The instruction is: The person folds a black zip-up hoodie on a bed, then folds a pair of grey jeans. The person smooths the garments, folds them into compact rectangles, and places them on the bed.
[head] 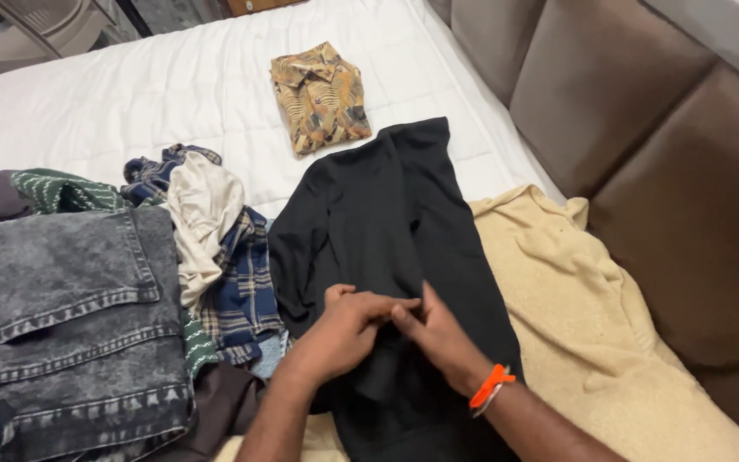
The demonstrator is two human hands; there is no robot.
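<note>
A black long-sleeved garment [387,214] lies spread lengthwise on the white bed [173,94], partly over a cream blanket [575,316]. My left hand [344,329] and my right hand [434,329] meet at the garment's lower middle, both pinching its fabric with fingertips touching. An orange band [491,387] circles my right wrist.
A folded patterned brown shirt [320,96] lies farther up the bed. A pile at left holds grey washed jeans [62,316], a blue plaid shirt [245,291], a cream cloth [203,214] and a green patterned cloth [66,190]. A brown padded headboard [643,111] runs along the right.
</note>
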